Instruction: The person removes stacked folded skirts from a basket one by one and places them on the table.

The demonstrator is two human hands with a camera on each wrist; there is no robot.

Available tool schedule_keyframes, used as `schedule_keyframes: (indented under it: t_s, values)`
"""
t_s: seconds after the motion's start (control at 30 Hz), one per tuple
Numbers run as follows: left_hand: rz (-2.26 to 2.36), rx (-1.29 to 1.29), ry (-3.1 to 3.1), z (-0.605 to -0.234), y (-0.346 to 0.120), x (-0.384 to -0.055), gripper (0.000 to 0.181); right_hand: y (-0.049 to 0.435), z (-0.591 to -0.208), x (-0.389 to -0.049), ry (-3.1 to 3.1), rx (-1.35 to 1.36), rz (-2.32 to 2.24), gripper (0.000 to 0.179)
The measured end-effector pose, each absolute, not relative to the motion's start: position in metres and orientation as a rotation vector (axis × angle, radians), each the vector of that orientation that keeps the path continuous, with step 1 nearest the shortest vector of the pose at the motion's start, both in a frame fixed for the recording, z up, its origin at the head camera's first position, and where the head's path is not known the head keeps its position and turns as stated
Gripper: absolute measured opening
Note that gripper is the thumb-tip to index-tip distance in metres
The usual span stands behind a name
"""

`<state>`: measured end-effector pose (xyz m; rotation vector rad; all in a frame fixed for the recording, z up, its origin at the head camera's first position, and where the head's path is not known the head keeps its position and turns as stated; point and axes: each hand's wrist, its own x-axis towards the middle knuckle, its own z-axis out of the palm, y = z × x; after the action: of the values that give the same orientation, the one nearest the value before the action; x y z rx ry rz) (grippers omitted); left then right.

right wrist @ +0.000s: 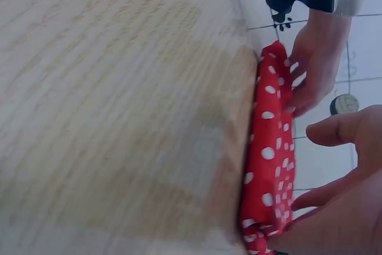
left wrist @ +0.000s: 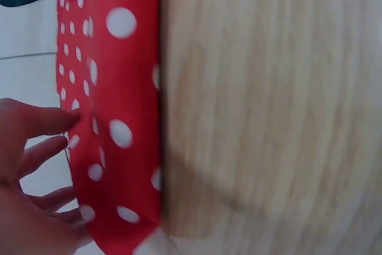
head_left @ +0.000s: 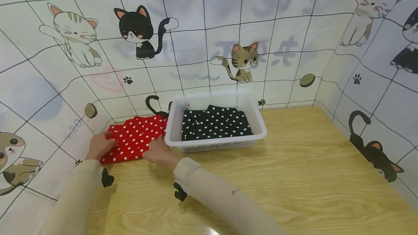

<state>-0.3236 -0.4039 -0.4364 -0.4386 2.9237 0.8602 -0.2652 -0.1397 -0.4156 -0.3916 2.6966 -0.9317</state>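
Observation:
A red cloth with white dots (head_left: 137, 135) lies folded on the left of the table, against the wall. My left hand (head_left: 100, 145) is at its left end, fingers loosely bent and fingertips at the fabric. In the left wrist view, the cloth (left wrist: 122, 88) shows a thick, rounded front edge beside the left fingers (left wrist: 42, 120). My right hand (head_left: 160, 152) is over the cloth's right end, close to the basket. The right wrist view has the right hand (right wrist: 346, 201) with thumb and fingers spread apart above the cloth (right wrist: 267, 153).
A white plastic basket (head_left: 215, 143) stands at the back of the table, holding black cloth with white dots (head_left: 217, 122). The basket overlaps the red cloth's right end in the head view. Walls with cat prints (head_left: 196, 68) border the wooden table (head_left: 294, 177).

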Motion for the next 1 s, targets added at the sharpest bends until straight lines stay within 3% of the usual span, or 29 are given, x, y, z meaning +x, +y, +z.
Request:
schedule_keyframes:
  t_s: [0.1, 0.2, 0.47, 0.6, 1.0]
  values:
    - [0.895, -0.423, 2.984, -0.431, -0.393, -0.327, 0.066, -0.141, -0.406, -0.265, 2.733, -0.464, -0.943, 0.067]
    - [0.979, -0.428, 3.018, -0.424, -0.381, -0.331, 0.064, -0.14, -0.394, -0.266, 2.705, -0.484, -1.077, 0.072]
    - [1.294, -0.442, 3.0, -0.404, -0.338, -0.333, 0.056, -0.116, -0.368, -0.268, 2.583, -0.482, -1.525, 0.062]
    - [1.412, -0.307, 2.98, -0.393, -0.307, -0.328, 0.051, -0.08, -0.359, -0.277, 2.507, -0.481, -1.725, 0.054]
    - [1.595, 0.038, 2.913, -0.363, -0.226, -0.313, 0.049, 0.07, -0.339, -0.301, 2.489, -0.323, -1.862, 0.055]
